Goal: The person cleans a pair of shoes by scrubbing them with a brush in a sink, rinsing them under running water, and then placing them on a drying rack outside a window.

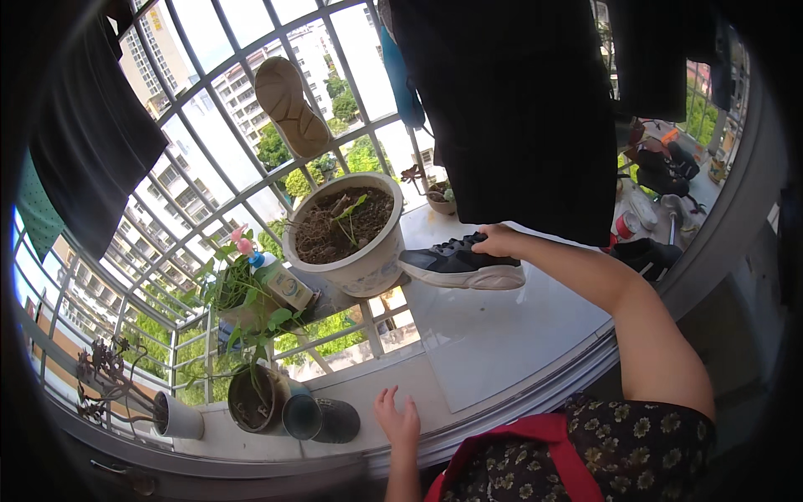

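My right hand [495, 241] grips a black and grey sneaker [461, 262] by its heel collar. The shoe has a pale sole, points left and is held over a white panel [502, 332] on the window ledge. Whether its sole touches the panel, I cannot tell. Its toe is close to a large pale flowerpot [370, 276] of soil with a small green sprout. Lower down, my left hand [399, 417] is empty with its fingers apart, above the near ledge. To its left a dark cylindrical pot [339, 420] lies on its side.
Black clothing [521, 113] hangs above my right hand. A shoe sole [292, 106] shows against the metal window bars [244, 56]. A pump bottle [285, 285] leans by a leafy plant [229, 285]. More shoes [659, 169] and a red can [626, 224] stand at right.
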